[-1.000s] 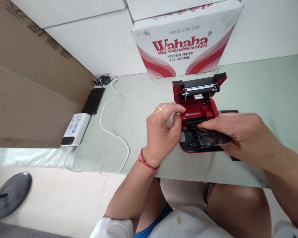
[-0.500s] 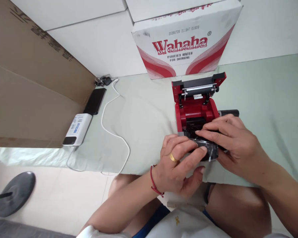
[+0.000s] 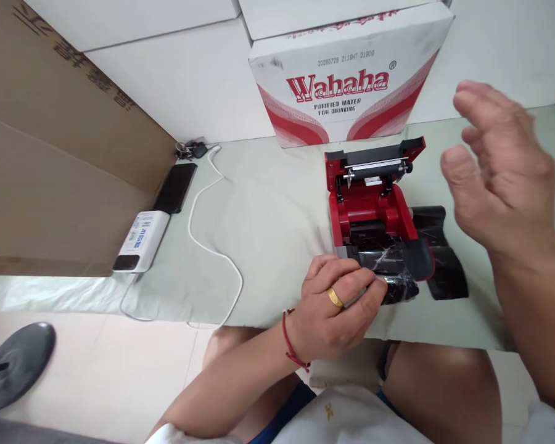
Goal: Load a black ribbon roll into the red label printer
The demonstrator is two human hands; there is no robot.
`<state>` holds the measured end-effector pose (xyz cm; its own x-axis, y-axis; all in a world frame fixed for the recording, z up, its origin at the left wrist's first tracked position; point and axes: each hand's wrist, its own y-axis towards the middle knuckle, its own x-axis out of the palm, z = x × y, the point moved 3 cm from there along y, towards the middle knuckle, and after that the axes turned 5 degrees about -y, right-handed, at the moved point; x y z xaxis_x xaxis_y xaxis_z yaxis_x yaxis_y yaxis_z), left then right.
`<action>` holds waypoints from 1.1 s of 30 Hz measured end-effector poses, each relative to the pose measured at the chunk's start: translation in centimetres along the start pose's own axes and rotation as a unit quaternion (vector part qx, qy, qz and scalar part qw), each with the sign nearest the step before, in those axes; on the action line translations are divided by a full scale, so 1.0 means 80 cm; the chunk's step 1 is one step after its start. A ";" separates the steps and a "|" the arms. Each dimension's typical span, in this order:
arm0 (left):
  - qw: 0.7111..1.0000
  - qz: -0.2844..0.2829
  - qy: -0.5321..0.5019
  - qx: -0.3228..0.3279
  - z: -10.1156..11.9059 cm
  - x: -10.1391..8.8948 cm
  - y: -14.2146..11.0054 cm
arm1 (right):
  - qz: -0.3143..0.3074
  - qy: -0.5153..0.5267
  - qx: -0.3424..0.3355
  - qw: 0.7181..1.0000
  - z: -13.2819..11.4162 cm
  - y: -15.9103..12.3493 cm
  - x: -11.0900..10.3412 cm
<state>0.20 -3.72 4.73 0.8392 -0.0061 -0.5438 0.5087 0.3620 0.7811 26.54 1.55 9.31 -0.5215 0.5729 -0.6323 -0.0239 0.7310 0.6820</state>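
gripping black ribbon [image 3: 400,288] at a red printer [image 3: 401,216], lower centre, left hand [image 3: 335,305] bunches fingers; right hand [image 3: 506,166], far right, spreads thumb.

White box [image 3: 346,126] is showing "Wahaha®", "PURIFIED WATER FOR DRINKING", "2119HT 01909"; brown box [image 3: 69,148] is bearing "温馨提示".
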 end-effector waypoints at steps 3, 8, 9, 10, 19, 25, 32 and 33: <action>1.000 -0.007 0.002 0.014 0.003 -0.003 -0.001 | -0.054 0.042 0.027 0.997 0.007 0.006 0.023; 1.000 0.006 0.010 0.026 0.005 -0.008 0.003 | -0.002 0.085 -0.014 0.996 -0.012 -0.016 0.016; 1.000 0.005 0.010 0.026 0.005 -0.008 0.003 | 0.000 0.082 -0.019 0.996 -0.016 -0.025 0.014; 1.000 0.003 0.008 0.026 0.004 -0.008 0.003 | -0.004 0.078 -0.025 0.997 -0.018 -0.034 0.012; 1.000 -0.001 -0.009 -0.005 -0.003 0.001 0.004 | 0.011 0.161 -0.062 0.985 -0.017 -0.091 0.025; 0.992 0.014 -0.048 -0.117 -0.031 -0.018 0.002 | 0.039 0.177 -0.066 0.981 -0.011 -0.093 0.029; 0.974 -0.033 -0.076 -0.209 -0.046 -0.016 0.001 | 0.039 0.159 -0.049 0.985 -0.015 -0.101 0.026; 0.974 -0.030 -0.078 -0.209 -0.046 -0.016 0.001 | 0.038 0.155 -0.047 0.986 -0.016 -0.101 0.027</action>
<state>-1.50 -0.26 4.38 0.8457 -0.1681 -0.5066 0.4627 0.7038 0.5390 24.53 -3.63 2.92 -0.7603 0.4733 -0.4448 -0.0455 0.6444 0.7634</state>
